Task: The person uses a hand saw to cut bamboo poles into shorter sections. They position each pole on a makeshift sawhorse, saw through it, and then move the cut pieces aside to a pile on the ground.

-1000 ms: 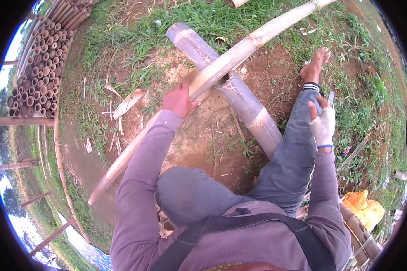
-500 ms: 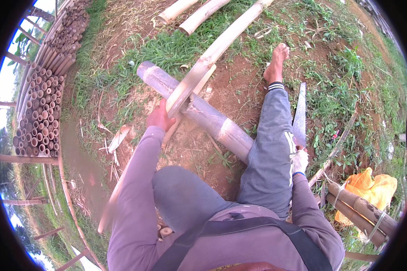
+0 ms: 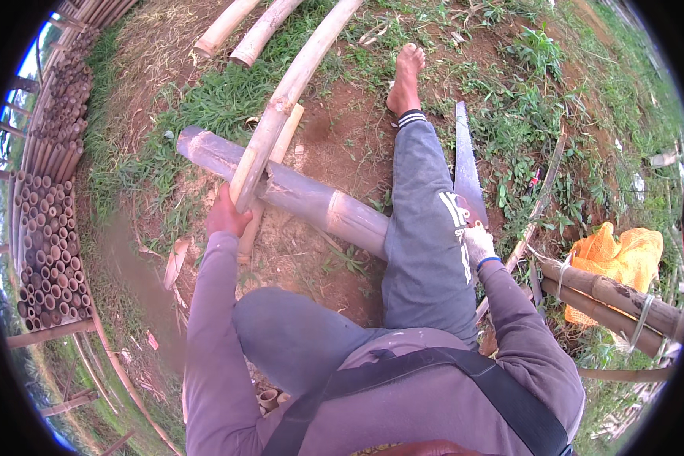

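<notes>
My left hand (image 3: 228, 214) is closed around the near end of a long pale bamboo pole (image 3: 305, 70). The pole lies across a thick greyish bamboo log (image 3: 353, 218) on the ground, near a notch in the log. A narrower pale bamboo piece (image 3: 287, 135) passes beneath the pole. In my right hand (image 3: 479, 245), which wears a white glove, is the handle of a handsaw (image 3: 467, 163). The saw's blade points away from me, beside my outstretched right leg, apart from the bamboo. My right leg rests against the log's near end.
Two cut bamboo poles (image 3: 262, 32) lie at the far left. Many short bamboo tubes are stacked on a rack (image 3: 49, 258) at the left. To the right are tied bamboo poles (image 3: 615, 292) and an orange mesh sack (image 3: 619, 254). Grass and wood shavings cover the soil.
The whole view has swung, so the log, pole, leg and saw appear farther left. Both hands keep their holds on the pole and the saw.
</notes>
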Demonstrator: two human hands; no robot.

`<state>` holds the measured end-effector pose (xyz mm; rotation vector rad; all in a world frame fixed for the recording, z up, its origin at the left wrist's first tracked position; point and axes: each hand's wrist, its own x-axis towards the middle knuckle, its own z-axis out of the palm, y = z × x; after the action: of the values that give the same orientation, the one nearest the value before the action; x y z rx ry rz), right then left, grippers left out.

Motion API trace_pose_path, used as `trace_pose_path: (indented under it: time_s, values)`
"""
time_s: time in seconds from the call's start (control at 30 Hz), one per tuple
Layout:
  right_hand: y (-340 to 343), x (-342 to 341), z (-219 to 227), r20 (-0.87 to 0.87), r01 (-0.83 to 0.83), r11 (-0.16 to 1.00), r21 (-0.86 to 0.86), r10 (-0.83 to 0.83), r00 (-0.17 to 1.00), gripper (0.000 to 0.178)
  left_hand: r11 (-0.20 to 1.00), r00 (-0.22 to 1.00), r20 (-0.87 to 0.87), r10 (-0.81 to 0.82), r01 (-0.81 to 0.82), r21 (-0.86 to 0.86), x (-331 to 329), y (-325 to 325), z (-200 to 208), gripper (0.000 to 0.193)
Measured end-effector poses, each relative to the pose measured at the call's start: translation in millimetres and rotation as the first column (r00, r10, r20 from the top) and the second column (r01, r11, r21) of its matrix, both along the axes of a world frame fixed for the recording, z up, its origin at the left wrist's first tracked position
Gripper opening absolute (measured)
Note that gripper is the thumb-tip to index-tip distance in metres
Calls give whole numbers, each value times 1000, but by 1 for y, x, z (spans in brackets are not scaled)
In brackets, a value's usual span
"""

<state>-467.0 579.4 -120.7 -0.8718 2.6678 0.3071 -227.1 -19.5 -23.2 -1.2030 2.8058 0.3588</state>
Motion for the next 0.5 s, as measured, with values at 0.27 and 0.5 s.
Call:
trace_pose_path:
  time_s: [0.27, 0.5]
  values:
    - [-8, -21, 41, -120, 185, 644, -742, -399, 909, 19, 999, 996, 85, 34, -31, -31, -3, 1, 9, 87]
    - [-140, 5, 176, 93, 103, 234, -967, -55, 994, 19, 999, 994, 102, 29, -32, 21, -9, 2, 8, 87]
